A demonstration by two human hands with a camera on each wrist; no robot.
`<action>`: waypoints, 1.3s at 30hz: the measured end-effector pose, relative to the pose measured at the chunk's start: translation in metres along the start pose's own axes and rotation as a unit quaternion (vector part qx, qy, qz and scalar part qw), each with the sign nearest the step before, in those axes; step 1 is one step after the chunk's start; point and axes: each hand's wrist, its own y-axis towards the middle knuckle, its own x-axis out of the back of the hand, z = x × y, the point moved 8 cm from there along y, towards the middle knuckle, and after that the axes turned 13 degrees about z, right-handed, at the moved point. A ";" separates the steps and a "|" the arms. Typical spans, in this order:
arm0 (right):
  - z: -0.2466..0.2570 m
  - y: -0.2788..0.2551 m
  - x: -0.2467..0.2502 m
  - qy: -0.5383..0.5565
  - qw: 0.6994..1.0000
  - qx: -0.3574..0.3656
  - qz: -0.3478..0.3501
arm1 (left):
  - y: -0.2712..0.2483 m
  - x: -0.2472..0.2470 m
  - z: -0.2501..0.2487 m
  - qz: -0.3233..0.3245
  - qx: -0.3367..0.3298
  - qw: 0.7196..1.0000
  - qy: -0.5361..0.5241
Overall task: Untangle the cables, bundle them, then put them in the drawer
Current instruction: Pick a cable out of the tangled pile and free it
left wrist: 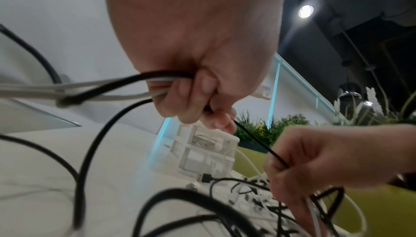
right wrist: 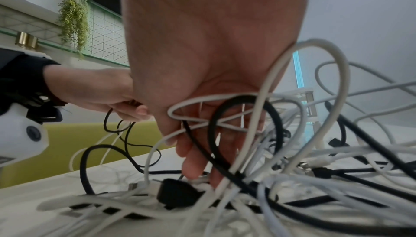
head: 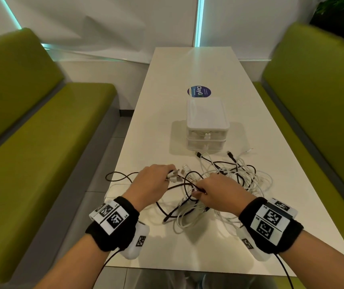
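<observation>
A tangle of black and white cables lies on the white table in front of me. My left hand grips a few white and black cable ends in its fist; the left wrist view shows the strands running out of the curled fingers. My right hand is at the near side of the pile and pinches a thin black cable stretched between both hands. In the right wrist view its fingers reach down among the loops. A small white two-drawer unit stands just beyond the pile, both drawers closed.
A round blue sticker lies on the table behind the drawer unit. Green benches run along both long sides of the table. One black cable loop reaches toward the table's left edge.
</observation>
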 end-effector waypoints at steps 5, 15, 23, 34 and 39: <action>-0.002 -0.001 -0.001 0.015 1.000 0.004 -0.002 | -0.002 0.017 0.034 -0.044 0.076 0.996 -0.032; -0.001 0.005 -0.002 0.014 1.000 -0.020 -0.001 | -0.009 0.010 0.003 -0.123 -0.014 0.992 0.002; 0.001 0.004 -0.005 -0.026 0.999 -0.030 0.007 | 0.007 -0.030 -0.016 0.041 0.011 0.992 0.123; 0.000 -0.002 0.007 0.009 1.000 -0.012 -0.024 | -0.008 0.025 -0.015 -0.119 0.000 0.993 0.016; 0.000 -0.006 0.021 0.038 0.997 -0.008 -0.063 | -0.018 0.050 0.011 -0.242 0.033 0.965 -0.096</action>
